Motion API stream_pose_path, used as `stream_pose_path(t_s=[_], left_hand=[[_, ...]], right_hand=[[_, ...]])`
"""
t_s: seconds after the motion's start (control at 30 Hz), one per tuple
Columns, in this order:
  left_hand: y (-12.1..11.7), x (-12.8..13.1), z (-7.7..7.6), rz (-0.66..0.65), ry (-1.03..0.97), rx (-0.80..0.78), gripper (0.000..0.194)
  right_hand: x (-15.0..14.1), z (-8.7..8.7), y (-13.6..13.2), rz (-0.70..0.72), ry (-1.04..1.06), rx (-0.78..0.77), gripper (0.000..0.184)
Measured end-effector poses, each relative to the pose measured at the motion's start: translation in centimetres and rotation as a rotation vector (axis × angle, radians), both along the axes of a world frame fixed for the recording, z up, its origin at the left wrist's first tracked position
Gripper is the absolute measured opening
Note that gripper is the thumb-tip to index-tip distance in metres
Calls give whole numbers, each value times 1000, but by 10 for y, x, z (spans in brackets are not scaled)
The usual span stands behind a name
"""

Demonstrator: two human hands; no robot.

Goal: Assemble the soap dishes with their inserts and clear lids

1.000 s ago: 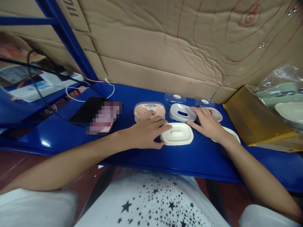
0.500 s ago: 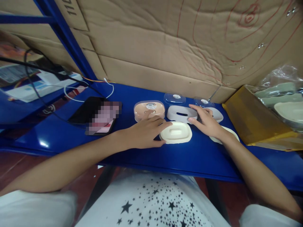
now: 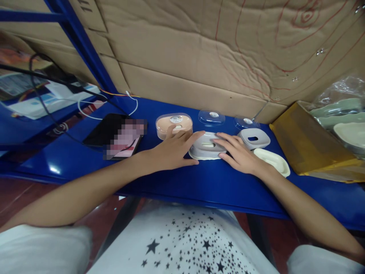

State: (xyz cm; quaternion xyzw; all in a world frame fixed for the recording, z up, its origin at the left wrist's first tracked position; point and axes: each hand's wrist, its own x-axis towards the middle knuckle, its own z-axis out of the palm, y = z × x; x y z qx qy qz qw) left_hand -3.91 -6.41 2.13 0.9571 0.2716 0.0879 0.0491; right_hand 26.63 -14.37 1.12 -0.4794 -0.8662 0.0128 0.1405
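A light grey oval cover with a slot (image 3: 207,139) sits over a cream oval tray, whose rim (image 3: 205,158) shows along the front. My left hand (image 3: 174,150) grips the left end, thumb low and index finger on top, with its other fingers by a peach slotted box under a clear lid (image 3: 162,123). At the right end my right hand (image 3: 238,152) holds the cover between thumb and fingers. Just beyond that hand lie a second grey slotted cover (image 3: 261,139) and a second cream tray (image 3: 275,161), partly behind my wrist.
Two clear lids with round labels, the left lid (image 3: 207,118) and the right lid (image 3: 242,122), lie along the cardboard wall (image 3: 176,68). A phone (image 3: 125,142) is on the left. An open carton (image 3: 302,140) on the right holds several pale green and cream pieces.
The grey slotted cover has come left and toward me, onto the cream tray, with my right hand on it. My left hand has shifted slightly away from me.
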Motion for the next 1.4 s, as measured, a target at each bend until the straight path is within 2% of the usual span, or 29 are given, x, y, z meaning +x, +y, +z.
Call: stream_pose_path(t_s=[0.23, 0.33, 0.43, 0.53, 0.67, 0.77, 0.9, 0.97, 1.03, 1.1, 1.23, 1.3, 1.4], left_hand=[[0, 2, -11, 30, -11, 76, 82], [-1, 4, -16, 31, 30, 126, 74], [-2, 4, -17, 30, 31, 153, 72], [-3, 5, -15, 28, 8, 155, 72], [-5, 5, -10, 24, -6, 92, 69], [-6, 4, -5, 6, -22, 4, 73], [-7, 2, -1, -28, -41, -75, 82], [-7, 2, -2, -29, -51, -83, 83], [-7, 2, -3, -27, -52, -83, 86], [-5, 2, -5, -19, -47, -90, 93], [-1, 2, -8, -11, -38, -152, 111], [2, 2, -10, -24, -30, -188, 117], [5, 2, -13, -29, -26, -205, 123]], right_hand=[[-3, -3, -4, -4, -10, -31, 56], [3, -1, 3, -16, 46, -27, 60], [10, 7, 30, -117, 79, 28, 62], [16, 14, 73, -234, -34, 7, 66], [21, 14, 117, -232, -102, -47, 70], [24, 10, 124, -221, -114, -55, 71], [25, 9, 125, -217, -101, -79, 87], [25, 11, 126, -205, -79, -99, 88], [26, 15, 123, -195, -42, -93, 82], [28, 20, 107, -195, 4, -57, 76], [28, 24, 46, -155, 126, 0, 73], [22, 22, 15, -105, 175, -40, 71], [6, 17, -14, -33, 156, -81, 75]])
